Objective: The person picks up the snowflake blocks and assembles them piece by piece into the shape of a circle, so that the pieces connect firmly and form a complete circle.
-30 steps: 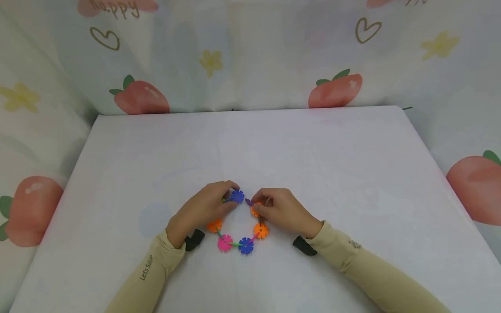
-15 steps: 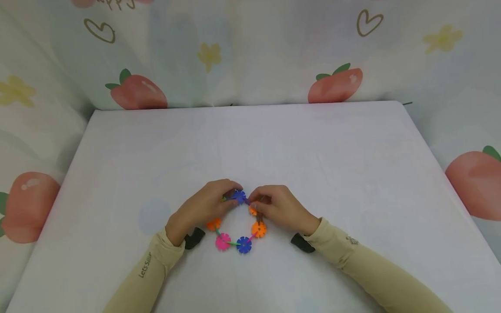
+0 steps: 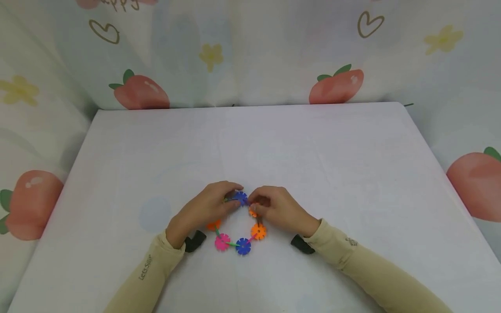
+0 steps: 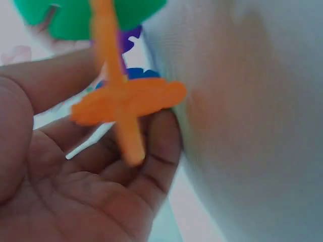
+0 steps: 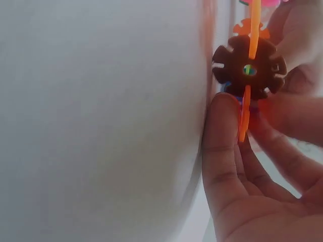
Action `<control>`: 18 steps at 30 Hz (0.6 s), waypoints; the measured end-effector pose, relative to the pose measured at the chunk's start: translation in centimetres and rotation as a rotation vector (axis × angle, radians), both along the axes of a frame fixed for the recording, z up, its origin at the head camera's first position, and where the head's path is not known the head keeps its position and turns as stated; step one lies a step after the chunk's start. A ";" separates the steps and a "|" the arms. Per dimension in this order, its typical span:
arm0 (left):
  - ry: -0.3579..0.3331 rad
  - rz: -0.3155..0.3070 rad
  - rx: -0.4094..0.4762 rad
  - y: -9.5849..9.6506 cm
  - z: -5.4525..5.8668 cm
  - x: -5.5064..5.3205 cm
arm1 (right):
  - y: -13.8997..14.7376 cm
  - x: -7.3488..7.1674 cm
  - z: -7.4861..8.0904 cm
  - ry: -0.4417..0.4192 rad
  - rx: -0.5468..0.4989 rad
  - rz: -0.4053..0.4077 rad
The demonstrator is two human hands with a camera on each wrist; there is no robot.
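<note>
Notched plastic snowflake discs, slotted edge to edge, make a ring on the table. At its far side my left hand [image 3: 205,202] pinches a blue snowflake disc [image 3: 241,198] between thumb and fingers. Opposite it, my right hand [image 3: 283,209] pinches an orange snowflake disc [image 3: 253,211], with a purple disc [image 4: 130,40] between it and the blue one. A brown disc [image 5: 247,68] joins on below the right fingertips. The near side shows a pink disc [image 3: 222,242], another blue disc [image 3: 243,246] and an orange disc [image 3: 258,231]. My left hand partly hides the ring's left side.
The white-covered table [image 3: 332,152] stretches past the ring on all sides. A patterned curtain [image 3: 270,52] hangs behind its far edge. Dark wrist-camera pieces [image 3: 302,244] stick out beneath both sleeves.
The left hand's blue disc has moved slightly right, closing the gap to the purple disc at the right fingertips. They now appear to meet. Both hands keep their hold.
</note>
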State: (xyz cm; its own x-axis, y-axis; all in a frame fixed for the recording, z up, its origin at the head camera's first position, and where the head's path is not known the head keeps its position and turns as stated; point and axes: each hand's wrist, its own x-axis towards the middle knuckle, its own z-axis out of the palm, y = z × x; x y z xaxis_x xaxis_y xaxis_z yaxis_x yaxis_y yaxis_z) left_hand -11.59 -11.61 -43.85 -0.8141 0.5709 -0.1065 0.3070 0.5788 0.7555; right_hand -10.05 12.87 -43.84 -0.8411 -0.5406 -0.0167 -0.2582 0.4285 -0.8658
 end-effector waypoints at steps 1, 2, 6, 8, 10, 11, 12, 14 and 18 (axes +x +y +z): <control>-0.022 0.028 0.010 -0.4 0.0 0.2 | 0.1 0.1 0.1 -0.016 0.002 -0.009; -0.050 0.065 0.025 -0.9 0.1 0.5 | 0.3 0.3 0.1 -0.028 0.009 -0.021; -0.195 0.279 0.104 -3.3 0.5 2.4 | 1.2 1.3 0.6 -0.151 -0.005 -0.092; -0.312 0.389 0.197 -4.5 0.7 3.7 | 1.8 2.0 0.9 -0.265 -0.049 -0.134; -0.431 0.472 0.308 -5.4 0.8 5.0 | 2.4 2.7 1.3 -0.397 -0.130 -0.168; -0.497 0.498 0.382 -5.7 0.8 5.7 | 2.6 3.0 1.4 -0.456 -0.173 -0.186; -0.558 0.512 0.458 -6.0 0.9 6.4 | 2.8 3.3 1.6 -0.511 -0.221 -0.200; -0.660 0.507 0.599 -6.4 0.9 7.5 | 3.1 3.8 1.7 -0.599 -0.317 -0.213; -0.800 0.434 0.827 -6.3 0.8 8.5 | 3.5 4.3 1.7 -0.687 -0.463 -0.192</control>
State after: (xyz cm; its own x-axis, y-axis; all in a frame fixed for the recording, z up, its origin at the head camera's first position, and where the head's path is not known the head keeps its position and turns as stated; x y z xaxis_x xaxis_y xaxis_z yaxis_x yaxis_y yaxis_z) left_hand -3.10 -17.86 -43.01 -0.8248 0.4019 -0.3976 -0.5098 -0.2246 0.8305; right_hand -5.72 16.33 -42.13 -0.8030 -0.4679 -0.3691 0.4296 -0.0253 -0.9027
